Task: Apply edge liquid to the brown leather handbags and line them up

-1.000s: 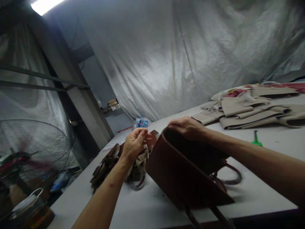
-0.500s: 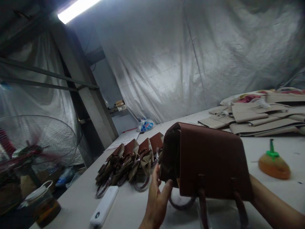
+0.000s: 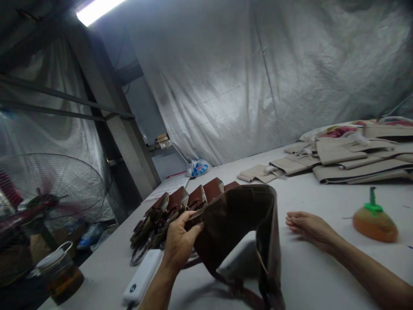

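My left hand [image 3: 180,241] grips the edge of a dark brown leather bag [image 3: 238,228] and holds it up above the white table [image 3: 309,275], its mouth hanging open and its straps trailing below. My right hand [image 3: 308,226] lies flat on the table to the right of the bag, fingers stretched out, holding nothing. Behind the held bag stands a row of several similar brown bags [image 3: 180,204] with beige lining, leaning on one another.
A white power bank [image 3: 142,277] lies near the table's front left edge. An orange sponge-like lump with a green cap [image 3: 374,219] sits at right. Beige cut pieces [image 3: 348,159] are stacked at the back right. A running fan [image 3: 41,202] and a jar [image 3: 61,275] stand at left.
My right hand let go of the bag and came down flat on the table. My left hand took hold of the bag's edge; the bag turned and now hangs open.
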Tool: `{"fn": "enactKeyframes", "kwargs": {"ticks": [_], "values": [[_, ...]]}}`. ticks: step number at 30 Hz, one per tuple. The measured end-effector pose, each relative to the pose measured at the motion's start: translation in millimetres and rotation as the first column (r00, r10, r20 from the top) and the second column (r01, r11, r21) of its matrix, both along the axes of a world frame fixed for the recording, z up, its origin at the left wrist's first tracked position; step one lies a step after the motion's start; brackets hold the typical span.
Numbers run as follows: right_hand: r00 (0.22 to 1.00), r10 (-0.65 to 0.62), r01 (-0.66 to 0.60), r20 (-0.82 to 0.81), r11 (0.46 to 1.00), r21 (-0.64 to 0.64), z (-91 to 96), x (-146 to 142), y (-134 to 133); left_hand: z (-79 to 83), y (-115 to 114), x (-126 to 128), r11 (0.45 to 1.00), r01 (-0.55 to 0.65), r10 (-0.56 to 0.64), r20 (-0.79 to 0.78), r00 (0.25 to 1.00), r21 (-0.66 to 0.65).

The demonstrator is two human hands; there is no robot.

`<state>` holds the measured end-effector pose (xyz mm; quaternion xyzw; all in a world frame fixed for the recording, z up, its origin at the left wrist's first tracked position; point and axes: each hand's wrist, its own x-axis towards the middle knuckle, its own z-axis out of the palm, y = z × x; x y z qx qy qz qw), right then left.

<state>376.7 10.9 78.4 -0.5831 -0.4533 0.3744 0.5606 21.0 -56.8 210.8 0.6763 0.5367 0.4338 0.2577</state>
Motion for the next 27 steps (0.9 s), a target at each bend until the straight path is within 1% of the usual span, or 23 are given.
{"fn": "enactKeyframes", "kwargs": {"ticks": [2,3,5,6,8,9,10,11,13,14,16,17,18,19,22,27], "values": [[0.993,-0.094,0.093,-0.069,0.996,-0.011,9.3,11,5,-4.4,5,-1,0.996,0.05,-0.049,0.019,0.999,-0.074],[0.989,-0.122,0.124,-0.089,0.992,0.011,19.2,14,6,-8.6,7,-1,0.992,0.068,-0.063,0.049,0.997,-0.104],[0.988,-0.119,0.13,-0.103,0.986,0.103,48.6,13,4,-17.3,13,1,0.991,0.062,-0.051,0.095,0.994,-0.116],[0.993,-0.084,0.098,-0.085,0.981,0.165,66.7,9,1,-20.8,15,2,0.994,0.051,-0.04,0.104,0.994,-0.101],[1.0,0.004,-0.005,0.004,0.959,0.283,104.5,-6,-8,-24.9,17,3,0.997,0.043,-0.036,0.1,0.994,-0.067],[0.984,0.058,-0.117,0.171,0.925,0.362,122.2,-16,-13,-25.4,17,4,0.997,0.052,-0.045,0.107,0.993,-0.063],[0.936,0.101,-0.24,0.336,0.883,0.404,137.7,-27,-18,-25.0,16,5,0.996,0.066,-0.057,0.123,0.991,-0.066],[0.869,0.142,-0.358,0.475,0.842,0.404,150.6,-39,-22,-24.1,15,6,0.994,0.075,-0.064,0.142,0.988,-0.073],[0.689,0.158,-0.554,0.708,0.744,0.373,167.5,-61,-25,-21.3,13,10,0.993,0.079,-0.062,0.178,0.982,-0.089],[0.587,0.152,-0.623,0.795,0.712,0.323,171.9,-71,-25,-20.0,11,11,0.993,0.073,-0.054,0.188,0.981,-0.095],[0.414,0.141,-0.698,0.899,0.684,0.214,175.3,-87,-19,-18.5,10,14,0.994,0.055,-0.036,0.184,0.982,-0.098],[0.355,0.146,-0.714,0.923,0.68,0.167,175.5,-93,-16,-18.5,10,15,0.994,0.046,-0.028,0.178,0.984,-0.097],[0.317,0.154,-0.723,0.936,0.677,0.133,175.5,-98,-12,-19.0,10,15,0.995,0.04,-0.023,0.172,0.985,-0.096],[0.294,0.164,-0.732,0.941,0.672,0.112,175.6,-101,-8,-19.8,10,15,0.995,0.038,-0.021,0.168,0.986,-0.095],[0.264,0.183,-0.754,0.947,0.652,0.084,177.3,-105,1,-22.8,12,13,0.994,0.046,-0.028,0.178,0.984,-0.101],[0.245,0.193,-0.775,0.95,0.628,0.072,179.1,-107,7,-23.3,11,13,0.995,0.042,-0.026,0.163,0.986,-0.093]]}}
